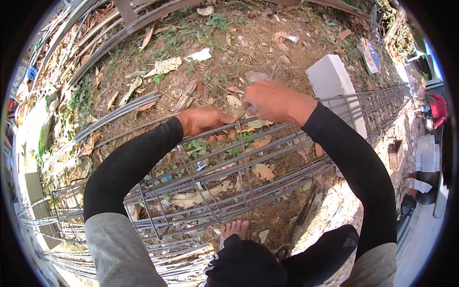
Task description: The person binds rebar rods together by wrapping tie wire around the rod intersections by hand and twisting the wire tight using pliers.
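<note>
A long cage of steel reinforcing bars (pixel 210 191) with bent stirrups runs across the ground in front of me. My left hand (pixel 205 122) is closed at the cage's far top bar, thumb above and fingers curled below it, beside a rusty stirrup (pixel 243 158). Just right of it, my right hand (pixel 275 101) is a fist above the same bar, close to the left thumb. Whatever lies inside the right fist is hidden.
A white block (pixel 334 79) stands under the cage's right part. Loose bars (pixel 114 117) lie at the left, and more (pixel 158 260) near my feet. A small wooden box (pixel 395 154) sits at the right. Another person in a red top (pixel 437 111) is at the far right.
</note>
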Motion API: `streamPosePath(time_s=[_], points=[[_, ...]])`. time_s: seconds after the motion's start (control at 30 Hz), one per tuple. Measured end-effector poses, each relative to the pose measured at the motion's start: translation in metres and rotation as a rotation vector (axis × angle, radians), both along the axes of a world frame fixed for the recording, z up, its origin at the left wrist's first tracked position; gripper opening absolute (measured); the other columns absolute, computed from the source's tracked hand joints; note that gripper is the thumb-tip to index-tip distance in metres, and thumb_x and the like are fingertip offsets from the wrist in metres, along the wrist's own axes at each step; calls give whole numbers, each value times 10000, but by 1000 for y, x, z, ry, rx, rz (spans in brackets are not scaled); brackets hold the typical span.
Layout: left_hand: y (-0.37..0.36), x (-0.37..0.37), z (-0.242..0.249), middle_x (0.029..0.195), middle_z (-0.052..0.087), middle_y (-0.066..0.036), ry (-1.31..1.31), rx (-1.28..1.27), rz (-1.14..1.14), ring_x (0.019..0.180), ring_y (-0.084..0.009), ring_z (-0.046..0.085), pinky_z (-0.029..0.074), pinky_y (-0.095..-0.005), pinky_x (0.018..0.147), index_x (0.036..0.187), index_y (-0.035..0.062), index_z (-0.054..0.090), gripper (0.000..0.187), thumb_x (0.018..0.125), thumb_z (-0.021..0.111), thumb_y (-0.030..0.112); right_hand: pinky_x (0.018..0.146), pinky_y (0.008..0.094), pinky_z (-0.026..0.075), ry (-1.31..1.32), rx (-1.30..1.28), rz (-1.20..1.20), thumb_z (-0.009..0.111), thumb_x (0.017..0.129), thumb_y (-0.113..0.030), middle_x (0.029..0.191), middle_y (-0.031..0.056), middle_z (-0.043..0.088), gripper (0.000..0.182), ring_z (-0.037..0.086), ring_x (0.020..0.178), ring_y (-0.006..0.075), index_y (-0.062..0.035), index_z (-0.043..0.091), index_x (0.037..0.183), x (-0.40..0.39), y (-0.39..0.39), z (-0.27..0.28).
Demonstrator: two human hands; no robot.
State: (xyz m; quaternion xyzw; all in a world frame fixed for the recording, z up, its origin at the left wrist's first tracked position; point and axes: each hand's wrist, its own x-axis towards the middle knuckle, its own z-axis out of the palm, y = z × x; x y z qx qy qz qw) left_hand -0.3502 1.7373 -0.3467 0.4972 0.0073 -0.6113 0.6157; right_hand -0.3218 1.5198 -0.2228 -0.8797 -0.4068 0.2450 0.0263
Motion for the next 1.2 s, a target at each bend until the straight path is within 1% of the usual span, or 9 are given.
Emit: streamPosePath(time_s=[0.13, 0.33, 0.53, 0.67, 0.83, 0.97, 1.03, 1.17, 1.2], points=[[-1, -1, 2, 919, 696, -29, 17, 12, 24, 644, -99, 571, 435, -243, 450, 1074, 54, 685, 429, 1115, 522, 449, 975, 540, 495, -342, 125, 115, 704, 897, -109, 957, 92, 752, 90, 740, 978, 310, -105, 792, 916, -11, 1, -12], [-3, -5, 8, 956, 705, -60, 33, 6, 46, 633, -117, 573, 398, -241, 435, 1168, 61, 665, 368, 1118, 517, 394, 1040, 497, 458, -579, 169, 254, 711, 902, -136, 946, 7, 732, 101, 718, 1024, 223, -165, 806, 924, -20, 2, -5], [2, 3, -18, 950, 703, -53, 111, -44, 41, 641, -115, 574, 396, -232, 434, 1138, 66, 679, 329, 1082, 584, 375, 949, 423, 468, -608, 108, 321, 732, 863, -178, 887, 31, 696, 76, 708, 963, 209, -128, 783, 839, -24, 20, -8], [0, -2, -1, 878, 660, 7, 39, -42, 37, 657, -93, 565, 406, -223, 430, 1075, 84, 673, 286, 1069, 605, 361, 824, 423, 499, -421, 22, 208, 752, 845, -196, 902, 86, 739, 113, 735, 854, 238, -113, 789, 778, -41, 45, 0], [-2, -7, -15, 921, 690, 8, -88, 28, 205, 683, -68, 597, 461, -221, 481, 1186, 97, 693, 285, 1006, 705, 318, 688, 422, 534, -342, -20, 79, 744, 832, -163, 914, 122, 765, 90, 747, 765, 246, -98, 799, 802, -93, 63, -11], [1, 1, 3, 950, 720, -7, -54, 124, 76, 685, -93, 637, 539, -269, 609, 1221, 62, 689, 408, 970, 780, 371, 582, 323, 536, -602, -38, -29, 735, 850, -169, 806, 71, 743, 92, 742, 755, 176, -107, 800, 831, -135, 47, -35], [-3, -7, 13, 913, 713, 2, -232, 102, 150, 677, -89, 632, 530, -275, 603, 1202, 68, 702, 421, 976, 763, 417, 535, 273, 497, -668, -37, -98, 737, 835, -185, 745, 12, 718, 68, 714, 716, 116, -152, 795, 820, -147, 42, -41], [-8, -18, 34, 805, 671, 24, -743, 307, 111, 640, -84, 610, 497, -279, 567, 1100, 61, 737, 399, 997, 721, 447, 523, 310, 523, -553, -16, -357, 725, 850, -164, 723, 44, 725, 100, 747, 690, 156, -112, 804, 882, -168, 42, -43], [-12, -26, 44, 779, 665, 16, -820, 371, 158, 627, -93, 616, 487, -284, 565, 1008, 39, 756, 375, 1004, 709, 411, 522, 319, 529, -579, -1, -402, 722, 856, -168, 714, 55, 726, 109, 754, 686, 171, -102, 803, 890, -169, 43, -50]])
